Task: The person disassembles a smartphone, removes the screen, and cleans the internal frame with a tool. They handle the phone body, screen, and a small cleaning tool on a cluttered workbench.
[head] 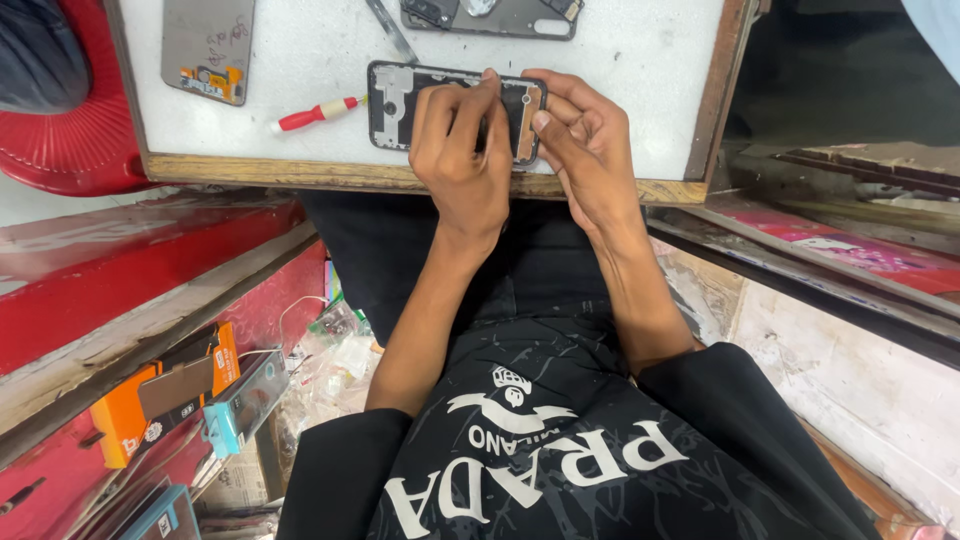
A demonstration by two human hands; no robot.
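An opened phone body point(392, 102) with a dark frame and bare insides lies near the front edge of the white worktop point(620, 70). My left hand point(462, 150) rests on its middle, fingers curled down onto the inner parts. My right hand point(585, 140) grips the phone's right end, thumb pressed on its edge. A small screwdriver point(318, 114) with a red and white handle lies just left of the phone, apart from both hands.
A grey phone back panel point(207, 45) with an orange part lies at the far left. Another opened phone point(500, 15) and metal tweezers point(390, 30) sit at the back. The worktop has a wooden rim point(300, 172). Small boxes point(170, 395) lie on the red shelf at lower left.
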